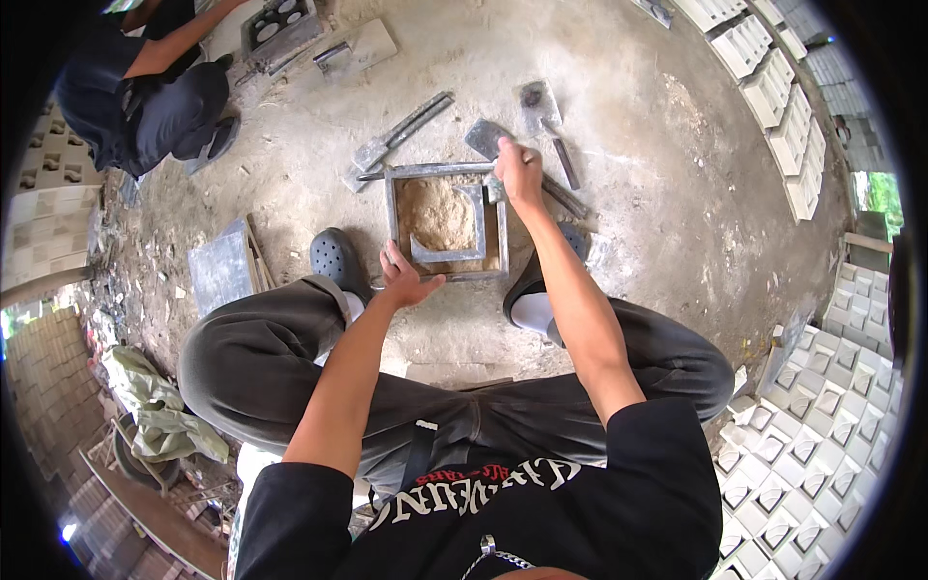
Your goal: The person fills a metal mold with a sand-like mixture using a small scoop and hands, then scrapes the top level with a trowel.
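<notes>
On the floor between my feet sits a square metal mould frame (391, 208). Sandy, crumbly mix (443, 213) fills much of its inside. A grey L-shaped insert with a curved inner edge (454, 255) lies in it along the right and near sides. My left hand (401, 277) rests against the frame's near left corner, fingers spread and thumb stretched out. Over the far right corner, my right hand (520, 176) is closed in a fist. Something small and pale (495, 188) shows beneath it; I cannot make out what it grips.
A trowel (485, 138) lies beyond my right hand, a smaller trowel (538, 106) farther right. A long metal tool (404, 133) lies beyond the frame. Another person (155, 87) crouches far left by a mould (278, 27). Flat boards (227, 266) lie left; pale blocks (802, 454) stand right.
</notes>
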`<state>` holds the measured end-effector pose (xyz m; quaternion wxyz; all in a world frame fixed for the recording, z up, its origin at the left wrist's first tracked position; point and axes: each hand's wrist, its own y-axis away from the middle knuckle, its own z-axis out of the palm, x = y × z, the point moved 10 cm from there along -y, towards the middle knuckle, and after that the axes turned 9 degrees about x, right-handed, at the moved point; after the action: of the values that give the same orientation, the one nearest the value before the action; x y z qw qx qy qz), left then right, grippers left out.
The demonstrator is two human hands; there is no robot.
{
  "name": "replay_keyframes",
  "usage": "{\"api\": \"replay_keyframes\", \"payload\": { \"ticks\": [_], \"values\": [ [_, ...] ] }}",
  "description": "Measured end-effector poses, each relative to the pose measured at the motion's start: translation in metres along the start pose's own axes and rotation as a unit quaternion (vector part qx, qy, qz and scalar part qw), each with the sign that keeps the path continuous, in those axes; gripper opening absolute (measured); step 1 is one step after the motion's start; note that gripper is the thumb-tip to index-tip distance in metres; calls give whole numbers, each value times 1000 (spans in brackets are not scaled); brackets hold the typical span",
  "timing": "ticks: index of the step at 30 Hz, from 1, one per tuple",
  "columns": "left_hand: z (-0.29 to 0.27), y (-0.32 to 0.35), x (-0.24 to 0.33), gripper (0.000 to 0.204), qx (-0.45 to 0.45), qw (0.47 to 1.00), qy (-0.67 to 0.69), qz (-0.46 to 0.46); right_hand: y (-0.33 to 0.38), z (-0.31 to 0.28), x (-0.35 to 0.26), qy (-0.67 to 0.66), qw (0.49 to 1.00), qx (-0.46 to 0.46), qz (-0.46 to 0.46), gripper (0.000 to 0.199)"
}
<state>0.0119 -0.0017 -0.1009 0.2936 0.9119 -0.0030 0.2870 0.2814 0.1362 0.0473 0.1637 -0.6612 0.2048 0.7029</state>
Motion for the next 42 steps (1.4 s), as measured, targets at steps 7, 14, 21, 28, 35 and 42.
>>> {"api": "replay_keyframes", "payload": {
  "ticks": [7, 14, 21, 28, 35, 42],
  "values": [
    [4, -6, -6, 134, -18, 999, -17, -32, 20, 11, -23, 95, 988, 19, -118, 44],
    [18, -2, -16, 132, 6, 1000, -20, -17, 40, 15, -34, 152, 976, 12, -158, 45],
    [6, 7, -5, 132, -27, 998, -15, -52, 35, 15, -41, 140, 976, 34, -163, 47],
    [1, 7, -9, 130, 15, 998, 15, -64, 42, 21, -40, 108, 979, -9, -174, 47],
    [2, 7, -18, 132, 23, 997, 13, -71, 29, 33, -37, 122, 982, -29, -143, 49],
    [5, 9, -13, 131, 17, 998, 5, -64, 15, 37, -28, 48, 996, -57, -46, 47]
  ]
}}
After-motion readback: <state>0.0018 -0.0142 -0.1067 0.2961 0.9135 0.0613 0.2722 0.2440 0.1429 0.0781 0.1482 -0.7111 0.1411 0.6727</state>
